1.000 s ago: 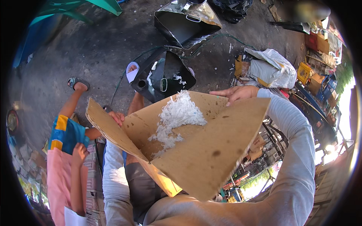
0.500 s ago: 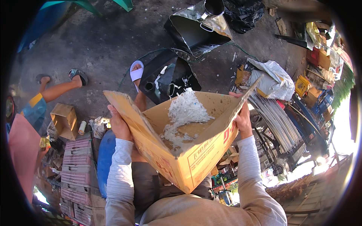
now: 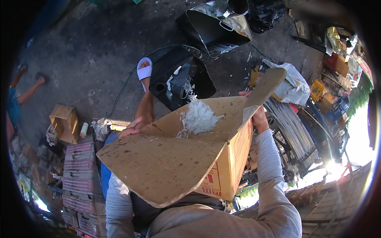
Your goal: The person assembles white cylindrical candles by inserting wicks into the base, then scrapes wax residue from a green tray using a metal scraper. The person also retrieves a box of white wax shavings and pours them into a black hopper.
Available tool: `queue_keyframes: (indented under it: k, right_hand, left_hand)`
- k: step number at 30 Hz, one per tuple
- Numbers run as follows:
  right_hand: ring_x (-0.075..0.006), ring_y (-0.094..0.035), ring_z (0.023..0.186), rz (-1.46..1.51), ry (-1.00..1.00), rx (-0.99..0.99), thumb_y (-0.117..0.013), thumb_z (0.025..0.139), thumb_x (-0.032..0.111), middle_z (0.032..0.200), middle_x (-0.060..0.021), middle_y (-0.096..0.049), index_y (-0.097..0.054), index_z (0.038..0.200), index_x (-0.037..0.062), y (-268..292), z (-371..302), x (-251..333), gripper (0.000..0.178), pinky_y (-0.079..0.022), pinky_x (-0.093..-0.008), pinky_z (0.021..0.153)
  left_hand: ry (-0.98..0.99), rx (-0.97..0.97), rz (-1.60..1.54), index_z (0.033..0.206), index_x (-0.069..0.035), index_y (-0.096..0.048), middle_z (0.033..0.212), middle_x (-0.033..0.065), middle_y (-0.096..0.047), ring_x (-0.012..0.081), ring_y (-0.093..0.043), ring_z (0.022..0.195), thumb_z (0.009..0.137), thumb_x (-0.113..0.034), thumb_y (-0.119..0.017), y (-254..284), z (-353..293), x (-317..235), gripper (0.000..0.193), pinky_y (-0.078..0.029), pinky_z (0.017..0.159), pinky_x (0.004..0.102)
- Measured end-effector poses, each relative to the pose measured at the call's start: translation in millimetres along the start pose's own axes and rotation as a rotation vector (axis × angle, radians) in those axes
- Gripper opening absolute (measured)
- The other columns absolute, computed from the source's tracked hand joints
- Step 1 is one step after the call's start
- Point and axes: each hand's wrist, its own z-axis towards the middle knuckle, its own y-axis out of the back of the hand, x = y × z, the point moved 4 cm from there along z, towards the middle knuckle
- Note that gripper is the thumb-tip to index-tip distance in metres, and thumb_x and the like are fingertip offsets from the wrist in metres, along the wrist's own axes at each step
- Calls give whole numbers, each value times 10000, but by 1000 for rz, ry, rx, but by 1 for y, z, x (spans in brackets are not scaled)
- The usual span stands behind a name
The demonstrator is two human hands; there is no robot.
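A brown cardboard box (image 3: 234, 158) is held in front of my body, tipped away from me. My left hand (image 3: 131, 129) grips its left side; the near flap (image 3: 162, 158) hides part of that hand and wrist. On the right side, my right hand (image 3: 260, 119) is closed on the box wall, with fingertips showing beyond the edge. A heap of white flakes (image 3: 200, 116) lies at the box's far side. Some flakes trail over the edge above a black, open-mouthed container (image 3: 158, 71) on the floor. White scraps also lie on that container.
Another black container (image 3: 190, 29) with a metal handle stands farther off, near a black plastic bag (image 3: 268, 16). My sandalled foot (image 3: 145, 71) is beside the nearer container. Stacked pink-grey crates (image 3: 79, 170) and a small carton (image 3: 65, 123) stand left; a grey-white sack (image 3: 295, 85) lies right.
The box has tipped farther away, and its near flap now spreads toward me. The white flakes have slid toward the far edge, some spilling over. At left, another person has moved farther away.
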Motion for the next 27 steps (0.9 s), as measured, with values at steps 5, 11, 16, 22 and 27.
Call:
queue_keyframes:
  k: [5, 11, 16, 22, 27]
  right_hand:
    - [-183, -710, 1024, 89, -46, 50, -918, 750, 444, 1206, -118, -672, -487, 1408, -6, 7, 12, -4, 906, -602, -327, 922]
    - [-247, -703, 1081, 199, -84, 33, -909, 762, 401, 1318, -173, -611, -513, 1308, 45, 6, 12, 6, 762, -614, -381, 921]
    - [-271, -685, 1123, 217, -107, 44, -910, 770, 392, 1363, -180, -589, -509, 1287, 61, 8, 7, 10, 733, -603, -403, 949]
    - [-180, -692, 1088, -13, 46, 116, -878, 803, 453, 1214, -130, -662, -521, 1356, -12, 15, 14, 15, 806, -601, -352, 930]
    - [-246, -684, 1113, 134, -128, 81, -891, 789, 372, 1257, -163, -638, -541, 1309, 21, 13, 14, 22, 718, -618, -396, 906]
  left_hand:
    - [30, -189, 569, 1149, 144, -682, 1260, 310, -668, 411, -658, 1225, 1027, -286, -575, -18, -6, -10, 459, -520, 1073, 495]
    - [136, -156, 738, 1225, 117, -639, 1244, 374, -652, 451, -665, 1194, 1034, -288, -585, -47, 4, -21, 450, -541, 1030, 506]
    - [-50, -197, 649, 1214, 143, -629, 1203, 334, -685, 438, -682, 1161, 1032, -272, -578, -56, -7, -14, 456, -542, 1034, 526]
    - [5, -199, 638, 1223, 139, -627, 1202, 320, -687, 441, -678, 1160, 1017, -234, -592, -53, -15, -3, 428, -518, 1050, 588]
    - [44, -231, 586, 1245, 125, -653, 1252, 294, -682, 399, -675, 1192, 975, -142, -648, -56, -15, 0, 381, -525, 1055, 466]
